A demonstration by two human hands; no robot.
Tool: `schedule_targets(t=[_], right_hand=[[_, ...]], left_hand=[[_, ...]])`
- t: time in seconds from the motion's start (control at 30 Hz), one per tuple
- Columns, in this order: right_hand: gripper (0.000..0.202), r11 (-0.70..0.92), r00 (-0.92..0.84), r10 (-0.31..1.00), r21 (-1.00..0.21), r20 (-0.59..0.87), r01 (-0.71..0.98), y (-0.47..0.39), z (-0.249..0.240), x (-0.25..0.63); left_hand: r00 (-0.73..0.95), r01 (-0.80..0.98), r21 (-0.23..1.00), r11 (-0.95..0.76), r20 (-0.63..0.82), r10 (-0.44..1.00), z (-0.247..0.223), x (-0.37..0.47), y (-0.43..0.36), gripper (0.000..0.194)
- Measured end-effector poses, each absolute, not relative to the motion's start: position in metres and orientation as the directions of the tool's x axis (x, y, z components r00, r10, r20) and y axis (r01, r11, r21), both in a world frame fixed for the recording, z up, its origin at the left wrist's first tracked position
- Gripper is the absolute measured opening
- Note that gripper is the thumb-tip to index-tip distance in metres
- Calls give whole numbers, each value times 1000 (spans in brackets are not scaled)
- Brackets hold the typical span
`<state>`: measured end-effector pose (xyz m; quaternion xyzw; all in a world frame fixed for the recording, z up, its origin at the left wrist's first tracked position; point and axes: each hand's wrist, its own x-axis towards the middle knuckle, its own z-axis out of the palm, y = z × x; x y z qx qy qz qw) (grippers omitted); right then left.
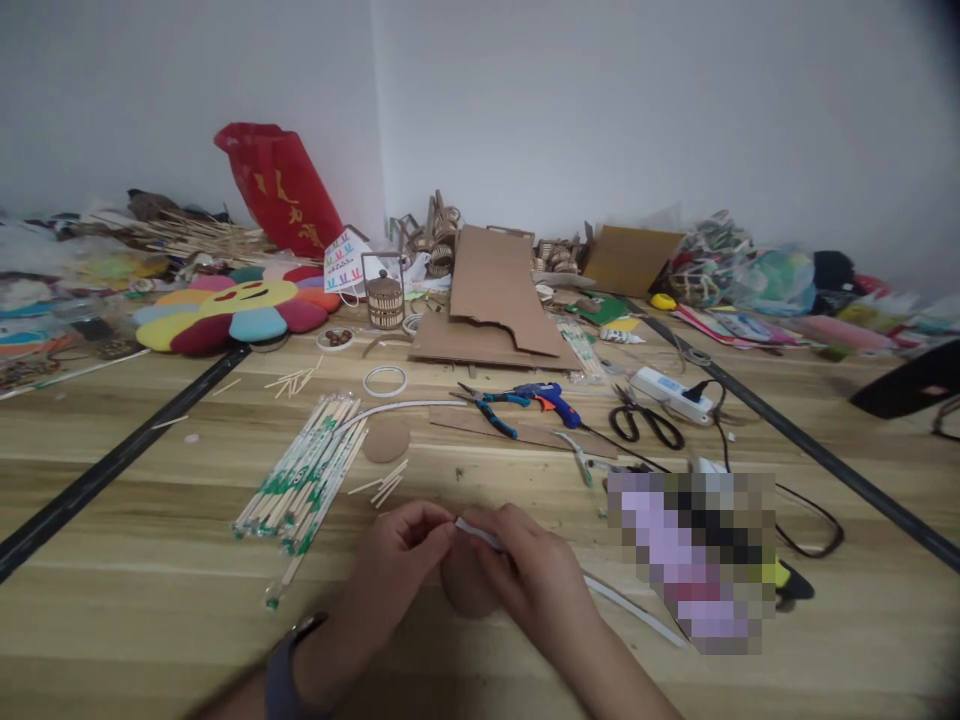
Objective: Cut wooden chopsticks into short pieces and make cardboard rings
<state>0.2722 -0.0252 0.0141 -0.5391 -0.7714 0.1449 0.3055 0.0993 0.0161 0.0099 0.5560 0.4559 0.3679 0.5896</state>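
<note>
"Holding what?"
"Thin flat white strip (476, 533), pinched in nearly closed left hand (415, 545) and right hand (529, 560)."
"Lying where?"
"Along round brown cardboard disc's (466, 585) far edge, seemingly slanting lengthwise rightward, past nearer right hand."

Left hand (401, 555) and right hand (529, 570) close together, backs upward. Left thumb (436, 547) and index finger (426, 513) drawn into pinch; right fingers (487, 522) curled inward. Left forearm (244, 690), right forearm (611, 665) slant inward from below.
</note>
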Motion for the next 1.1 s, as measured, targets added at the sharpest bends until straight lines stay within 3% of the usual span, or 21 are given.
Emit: schedule_targets(t=[0.3,0.5,0.9,1.1], right_hand=[[32,444,-346,895,-493,282,748,-28,24,279],[30,618,-428,763,-351,484,703,-27,36,284],[37,633,-419,740,-333,526,699,-24,35,284],[37,616,-401,747,-325,531,717,-25,34,284]], left_hand=[[377,42,976,213,-213,901,14,99,18,14],[525,110,959,262,-280,804,25,95,19,16],[529,151,956,253,-295,796,24,93,16,14],[541,60,957,283,-269,796,17,94,15,11]])
